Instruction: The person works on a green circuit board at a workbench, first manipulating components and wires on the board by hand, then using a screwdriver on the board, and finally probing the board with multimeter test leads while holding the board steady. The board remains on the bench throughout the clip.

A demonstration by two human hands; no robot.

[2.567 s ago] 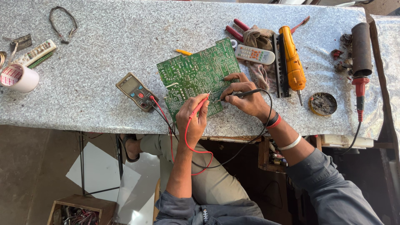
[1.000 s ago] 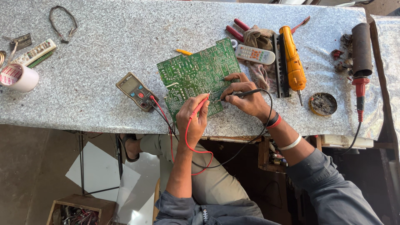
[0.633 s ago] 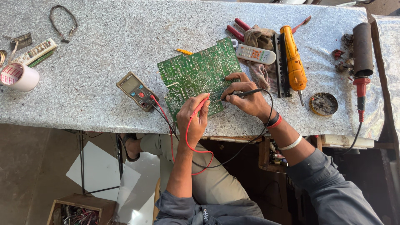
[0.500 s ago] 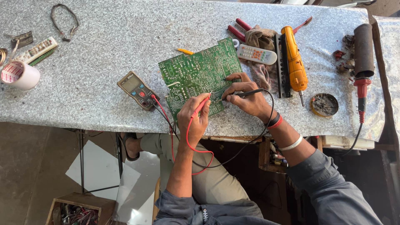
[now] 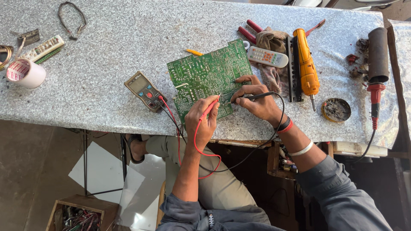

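At frame centre we see a green board [image 5: 209,77] lying flat on the speckled table [image 5: 107,55]. The left hand [image 5: 201,122] pinches a red probe [image 5: 209,108], the right hand [image 5: 257,100] a black probe [image 5: 252,97]; both tips touch the board's lower edge. Left of it lies a meter [image 5: 144,90]; to the right, a remote [image 5: 267,56], rag [image 5: 269,40], yellow driver [image 5: 306,68], solder tin [image 5: 336,110]. Tape roll [image 5: 25,73] sits upper left.

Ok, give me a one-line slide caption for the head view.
Left hand with red probe and right hand with black probe on a green circuit board, multimeter beside it.
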